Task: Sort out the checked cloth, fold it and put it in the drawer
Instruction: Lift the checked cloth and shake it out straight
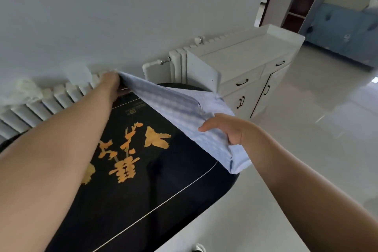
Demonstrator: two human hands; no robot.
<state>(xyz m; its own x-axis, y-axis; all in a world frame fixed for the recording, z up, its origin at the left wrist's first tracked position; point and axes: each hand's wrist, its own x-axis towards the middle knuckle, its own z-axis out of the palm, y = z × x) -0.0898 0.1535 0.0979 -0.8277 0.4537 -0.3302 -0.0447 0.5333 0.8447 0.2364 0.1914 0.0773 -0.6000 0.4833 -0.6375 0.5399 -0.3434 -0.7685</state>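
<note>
The checked cloth is stretched over the far right corner of the black counter, pale blue with a faint check, one edge hanging off the counter's side. The left hand reaches to the far corner by the radiator and pinches the cloth's top corner, fingers closed tight on the fabric. The right hand has the near edge: fingers curled under a bunched fold, thumb lying flat on top, closed on the cloth and not fully clenched.

This looks like the spreading-out stage, before any real fold. To do it well, both hands should pull apart evenly so the fabric goes taut, then lay it flat on the glossy top with corners squared. The bunch under the right hand wants shaking loose first, or the crease will fold in crooked. The white cabinet with drawers stands just beside the counter; its drawers appear closed.
</note>
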